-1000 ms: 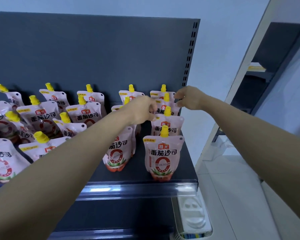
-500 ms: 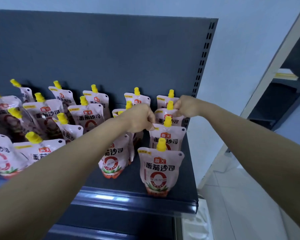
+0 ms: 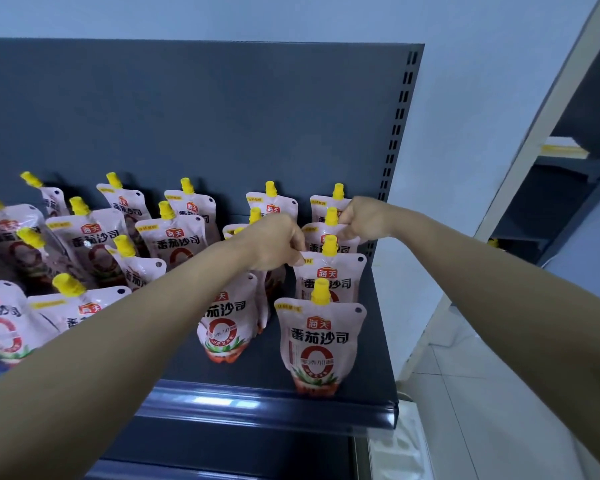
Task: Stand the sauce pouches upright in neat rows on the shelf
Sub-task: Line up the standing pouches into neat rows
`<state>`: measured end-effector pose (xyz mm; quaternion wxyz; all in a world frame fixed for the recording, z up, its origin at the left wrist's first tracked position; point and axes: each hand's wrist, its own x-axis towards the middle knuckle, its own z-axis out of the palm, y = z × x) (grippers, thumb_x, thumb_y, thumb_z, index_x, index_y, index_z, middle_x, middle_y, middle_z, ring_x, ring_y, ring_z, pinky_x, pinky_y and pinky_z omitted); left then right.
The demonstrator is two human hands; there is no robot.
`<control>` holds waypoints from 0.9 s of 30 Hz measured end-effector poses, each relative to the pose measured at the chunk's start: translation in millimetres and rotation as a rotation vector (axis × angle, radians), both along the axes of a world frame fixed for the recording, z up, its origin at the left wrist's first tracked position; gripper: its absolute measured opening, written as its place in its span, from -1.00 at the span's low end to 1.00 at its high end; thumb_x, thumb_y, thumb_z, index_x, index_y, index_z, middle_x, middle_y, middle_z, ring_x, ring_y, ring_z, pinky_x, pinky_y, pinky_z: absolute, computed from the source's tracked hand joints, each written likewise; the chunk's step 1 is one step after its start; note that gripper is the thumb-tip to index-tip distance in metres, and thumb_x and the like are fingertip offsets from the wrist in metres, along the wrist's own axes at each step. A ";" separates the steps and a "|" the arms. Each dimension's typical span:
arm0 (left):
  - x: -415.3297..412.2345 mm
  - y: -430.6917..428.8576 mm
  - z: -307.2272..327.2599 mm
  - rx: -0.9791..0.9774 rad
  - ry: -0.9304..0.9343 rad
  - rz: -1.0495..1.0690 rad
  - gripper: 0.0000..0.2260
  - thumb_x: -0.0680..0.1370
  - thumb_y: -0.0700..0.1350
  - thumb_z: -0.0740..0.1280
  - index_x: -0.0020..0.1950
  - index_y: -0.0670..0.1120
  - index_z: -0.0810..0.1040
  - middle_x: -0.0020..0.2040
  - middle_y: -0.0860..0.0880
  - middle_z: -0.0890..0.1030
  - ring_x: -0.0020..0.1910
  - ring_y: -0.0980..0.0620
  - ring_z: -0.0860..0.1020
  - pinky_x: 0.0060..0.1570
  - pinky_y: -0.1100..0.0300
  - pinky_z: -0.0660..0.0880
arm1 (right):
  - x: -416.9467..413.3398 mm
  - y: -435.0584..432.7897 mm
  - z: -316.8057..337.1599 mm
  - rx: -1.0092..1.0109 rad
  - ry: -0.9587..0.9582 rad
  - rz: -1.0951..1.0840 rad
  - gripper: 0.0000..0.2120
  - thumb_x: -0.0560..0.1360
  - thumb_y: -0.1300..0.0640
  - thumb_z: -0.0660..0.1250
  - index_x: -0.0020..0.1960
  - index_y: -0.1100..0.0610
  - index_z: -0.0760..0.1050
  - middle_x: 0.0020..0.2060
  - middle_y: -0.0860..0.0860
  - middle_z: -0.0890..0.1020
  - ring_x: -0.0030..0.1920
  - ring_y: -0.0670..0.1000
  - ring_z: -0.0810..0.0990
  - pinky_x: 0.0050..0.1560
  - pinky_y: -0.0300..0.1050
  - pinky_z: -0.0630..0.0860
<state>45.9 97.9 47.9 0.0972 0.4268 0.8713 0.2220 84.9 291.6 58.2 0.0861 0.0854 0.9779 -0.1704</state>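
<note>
Sauce pouch, second from front at the right end of the shelf, pinched at its top corner by left hand fingers; right hand fingers curl round the pouch behind; left forearm hides neighbouring pouches; leaning pouches crowd left.

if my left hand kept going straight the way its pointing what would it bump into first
Probably the third pouch of the right-hand column, just behind the second pouch whose corner the left hand pinches; the right hand holds that third pouch's top. Depth is hard to judge.
</note>
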 end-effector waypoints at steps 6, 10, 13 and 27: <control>0.8 5.0 -6.3 -0.027 0.014 -0.027 -0.92 0.45 -0.15 0.41 -0.15 -0.16 0.64 -0.18 -0.08 0.62 -0.19 -0.03 0.54 -0.19 0.17 0.47 | 4.4 1.5 0.9 0.037 -0.023 0.026 -0.61 0.52 0.23 0.31 -0.44 0.13 0.27 -0.43 0.02 0.26 -0.34 0.03 0.27 -0.35 -0.15 0.20; 0.5 5.6 -6.7 -0.033 0.063 -0.003 -0.90 0.47 -0.16 0.40 -0.24 -0.14 0.61 -0.30 -0.05 0.55 -0.29 -0.01 0.47 -0.35 0.26 0.33 | 9.3 -2.4 9.1 0.103 -0.043 0.032 -0.91 0.48 0.31 0.28 -0.15 0.25 0.56 -0.29 0.06 0.43 -0.22 0.03 0.38 -0.27 -0.17 0.29; 0.7 5.2 -5.9 -0.044 0.067 -0.009 -0.89 0.47 -0.17 0.39 -0.25 -0.14 0.59 -0.29 -0.06 0.56 -0.27 -0.02 0.48 -0.30 0.25 0.34 | 10.3 -1.2 13.3 0.070 -0.038 -0.011 -0.66 0.48 0.43 0.18 0.15 0.24 0.58 -0.17 0.04 0.55 -0.08 0.06 0.46 -0.24 -0.24 0.37; 43.2 -26.6 29.1 -0.261 -0.286 -0.304 -0.81 0.39 0.04 0.45 -0.09 -0.03 0.66 -0.33 0.18 0.64 -0.32 0.30 0.54 -0.14 0.38 0.47 | 1.0 0.5 29.3 -0.073 0.164 -0.109 -0.61 0.52 0.45 0.11 0.26 0.28 0.52 0.25 0.18 0.57 0.28 0.16 0.50 0.28 -0.07 0.40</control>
